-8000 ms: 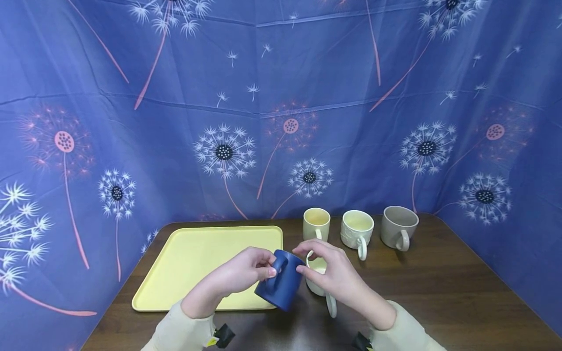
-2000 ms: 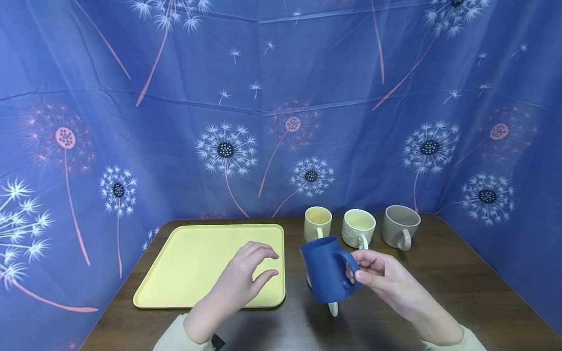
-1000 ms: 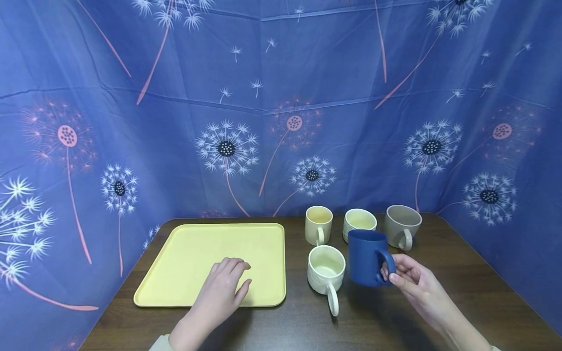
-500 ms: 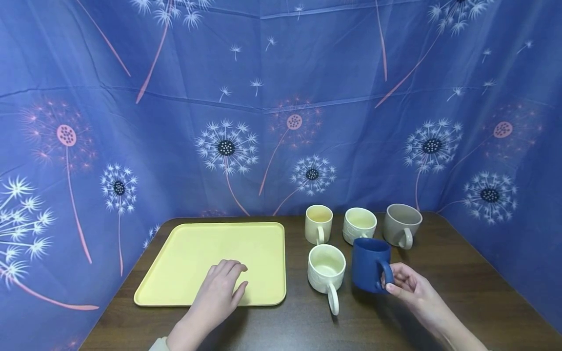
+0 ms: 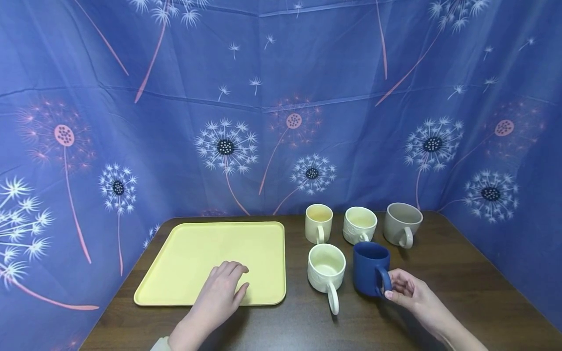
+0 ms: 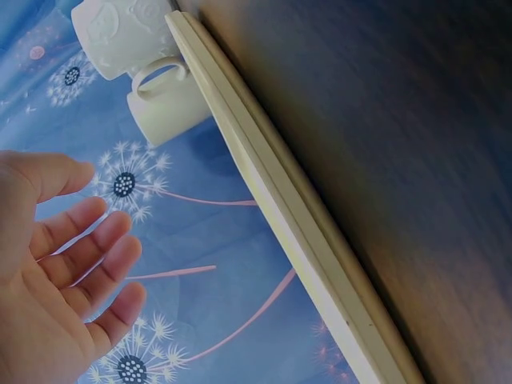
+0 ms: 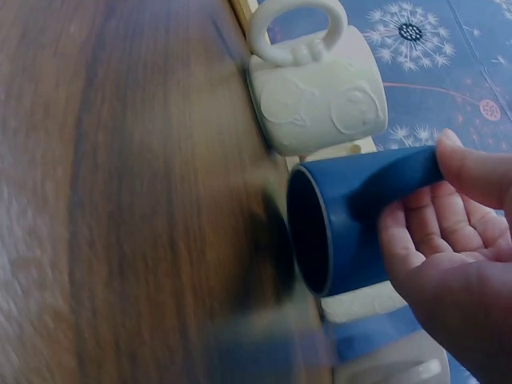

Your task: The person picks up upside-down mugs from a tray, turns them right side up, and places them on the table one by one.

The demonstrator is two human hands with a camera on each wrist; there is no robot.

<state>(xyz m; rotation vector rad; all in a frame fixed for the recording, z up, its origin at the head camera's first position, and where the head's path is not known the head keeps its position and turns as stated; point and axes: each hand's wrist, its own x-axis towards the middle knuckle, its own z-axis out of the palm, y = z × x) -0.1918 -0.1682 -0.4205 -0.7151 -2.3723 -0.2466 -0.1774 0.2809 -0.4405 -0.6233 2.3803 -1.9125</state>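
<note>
A dark blue mug [image 5: 371,270] stands upright at the right. My right hand [image 5: 412,297] grips its handle between thumb and fingers. In the right wrist view the underside of the blue mug [image 7: 360,216] shows, close to the wooden surface; whether it touches I cannot tell. My left hand [image 5: 219,290] hovers over the front edge of the yellow tray [image 5: 268,234], fingers loosely bent and holding nothing. In the left wrist view the left hand [image 6: 68,280] is beside the tray's rim [image 6: 272,192]. Left of the blue mug is a white embossed mug [image 5: 325,273], its handle toward me.
Behind stand a cream mug [image 5: 318,225], a second white embossed mug [image 5: 359,228] and a grey-brown mug [image 5: 401,224] in a row. All are on the dark wooden table [image 5: 465,287]. A blue dandelion-print cloth [image 5: 351,131] hangs behind and at both sides.
The blue mug passed from the left hand to the right, moved right over the white mug and came down beside it. The left hand drew back left to the tray's front.
</note>
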